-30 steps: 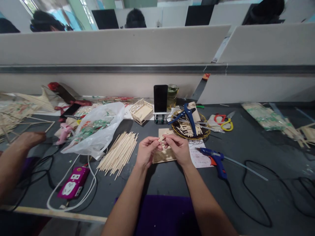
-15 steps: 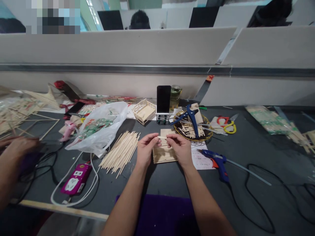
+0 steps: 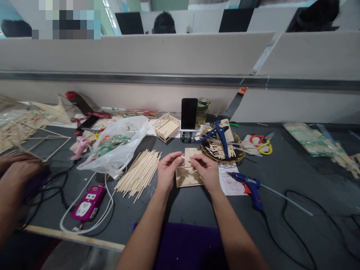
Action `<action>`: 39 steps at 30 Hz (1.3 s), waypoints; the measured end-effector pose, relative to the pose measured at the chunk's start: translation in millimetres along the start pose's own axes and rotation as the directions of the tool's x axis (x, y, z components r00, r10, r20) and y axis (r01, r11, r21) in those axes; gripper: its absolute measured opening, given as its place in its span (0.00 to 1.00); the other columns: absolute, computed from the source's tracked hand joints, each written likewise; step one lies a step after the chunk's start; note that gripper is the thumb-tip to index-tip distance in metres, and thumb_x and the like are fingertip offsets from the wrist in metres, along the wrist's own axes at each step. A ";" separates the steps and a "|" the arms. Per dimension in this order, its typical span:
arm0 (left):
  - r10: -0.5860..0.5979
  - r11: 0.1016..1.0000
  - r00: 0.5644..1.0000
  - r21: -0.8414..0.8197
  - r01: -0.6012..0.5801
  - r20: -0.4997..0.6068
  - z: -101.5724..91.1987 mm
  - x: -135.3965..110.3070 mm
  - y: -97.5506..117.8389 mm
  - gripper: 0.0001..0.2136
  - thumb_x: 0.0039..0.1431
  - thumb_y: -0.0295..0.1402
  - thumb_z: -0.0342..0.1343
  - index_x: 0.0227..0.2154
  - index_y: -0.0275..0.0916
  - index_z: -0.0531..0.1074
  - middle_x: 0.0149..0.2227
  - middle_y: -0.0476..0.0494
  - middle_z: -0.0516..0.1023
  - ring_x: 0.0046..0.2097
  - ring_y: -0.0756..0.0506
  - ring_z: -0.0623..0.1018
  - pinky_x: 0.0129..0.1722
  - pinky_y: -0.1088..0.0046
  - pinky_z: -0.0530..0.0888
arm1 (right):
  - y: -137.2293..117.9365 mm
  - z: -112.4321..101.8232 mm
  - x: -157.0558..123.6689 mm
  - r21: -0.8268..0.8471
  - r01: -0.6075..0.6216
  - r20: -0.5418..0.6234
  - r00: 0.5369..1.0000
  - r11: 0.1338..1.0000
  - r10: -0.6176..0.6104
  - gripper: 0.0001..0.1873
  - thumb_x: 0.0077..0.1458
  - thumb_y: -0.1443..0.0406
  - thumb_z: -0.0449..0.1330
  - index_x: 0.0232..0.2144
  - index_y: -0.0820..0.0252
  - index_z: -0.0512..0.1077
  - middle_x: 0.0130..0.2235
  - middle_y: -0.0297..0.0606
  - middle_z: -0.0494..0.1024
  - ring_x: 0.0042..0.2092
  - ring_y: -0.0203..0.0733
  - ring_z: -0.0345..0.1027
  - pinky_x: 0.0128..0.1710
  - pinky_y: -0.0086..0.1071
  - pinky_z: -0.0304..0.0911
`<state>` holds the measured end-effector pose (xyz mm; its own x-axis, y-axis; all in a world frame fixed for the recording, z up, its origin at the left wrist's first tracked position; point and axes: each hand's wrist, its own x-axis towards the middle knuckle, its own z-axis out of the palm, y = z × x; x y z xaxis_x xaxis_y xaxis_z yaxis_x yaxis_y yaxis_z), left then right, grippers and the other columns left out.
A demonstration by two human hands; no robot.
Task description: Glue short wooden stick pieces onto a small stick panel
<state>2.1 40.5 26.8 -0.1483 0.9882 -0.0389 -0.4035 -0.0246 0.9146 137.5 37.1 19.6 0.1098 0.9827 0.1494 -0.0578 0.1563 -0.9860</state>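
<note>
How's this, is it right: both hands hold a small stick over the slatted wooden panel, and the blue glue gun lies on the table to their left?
One slip: the head view shows the blue glue gun on the right, not the left. The rest stands: the left hand and right hand hold a small stick over the slatted wooden panel.

The stick is thin, straight and pale. The left hand and right hand pinch it, one from each side. It is over the far half of the board, a bit slanted, with its right end closer to the board's near edge. The board is pale wood and lies flat. Its near part has rows of thin bars going side to side. The hands hide some of it.
</note>
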 end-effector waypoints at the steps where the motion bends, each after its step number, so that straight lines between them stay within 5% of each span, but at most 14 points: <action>1: -0.009 1.000 1.000 -0.017 0.009 0.000 0.0 0.1 -0.2 0.13 0.42 0.34 0.67 0.33 0.37 0.78 0.33 0.44 0.80 0.33 0.49 0.77 0.33 0.75 0.75 | 0.5 1.1 -0.1 0.014 -0.018 0.002 1.000 1.000 0.018 0.07 0.47 0.61 0.65 0.29 0.57 0.76 0.25 0.32 0.74 0.26 0.34 0.65 0.27 0.29 0.63; 12: 0.027 1.000 0.999 0.015 -0.027 -0.044 -1.4 2.4 -4.4 0.13 0.43 0.34 0.67 0.35 0.37 0.79 0.32 0.45 0.80 0.30 0.52 0.75 0.29 0.79 0.72 | -0.5 18.0 -4.7 0.250 -0.191 0.007 0.981 0.949 0.195 0.09 0.42 0.61 0.67 0.27 0.59 0.74 0.24 0.31 0.74 0.24 0.32 0.65 0.25 0.26 0.64; 17: -0.075 0.997 0.997 -0.019 0.075 0.018 3.3 -0.8 -7.5 0.15 0.41 0.35 0.68 0.34 0.37 0.78 0.32 0.45 0.80 0.31 0.51 0.76 0.31 0.77 0.72 | 1.5 22.8 -5.8 0.417 -0.258 -0.005 0.958 0.872 0.286 0.10 0.40 0.62 0.69 0.26 0.60 0.74 0.24 0.31 0.74 0.24 0.31 0.65 0.24 0.25 0.64; 27: -0.108 0.994 0.992 0.043 0.105 0.064 4.9 -2.9 -8.5 0.11 0.39 0.35 0.68 0.28 0.36 0.78 0.28 0.47 0.77 0.28 0.51 0.73 0.31 0.75 0.71 | 6.3 22.4 -5.7 0.487 -0.305 0.022 0.941 0.818 0.338 0.11 0.38 0.63 0.69 0.26 0.60 0.74 0.23 0.30 0.74 0.23 0.29 0.65 0.23 0.23 0.62; 34: 0.036 0.985 0.995 0.166 -0.051 0.087 -1.9 0.3 -4.7 0.08 0.44 0.35 0.65 0.27 0.37 0.79 0.31 0.46 0.76 0.34 0.49 0.73 0.34 0.76 0.71 | 5.4 18.6 -3.8 0.368 -0.293 0.021 0.952 0.883 0.307 0.11 0.38 0.60 0.69 0.26 0.60 0.76 0.25 0.34 0.76 0.25 0.34 0.67 0.22 0.26 0.64; 39: 0.054 0.963 0.993 0.259 -0.079 0.103 -4.2 1.9 -3.3 0.07 0.45 0.35 0.65 0.27 0.38 0.80 0.31 0.45 0.76 0.32 0.49 0.73 0.30 0.77 0.69 | 2.2 4.8 1.5 0.217 -0.165 -0.068 0.981 0.962 0.183 0.12 0.45 0.57 0.65 0.31 0.59 0.78 0.28 0.35 0.77 0.25 0.32 0.63 0.23 0.26 0.62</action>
<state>-0.7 41.8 22.0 -0.0758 0.9958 0.0521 -0.1427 -0.0625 0.9878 132.7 39.4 18.0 0.1649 0.9855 -0.0393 -0.2892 0.0103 -0.9572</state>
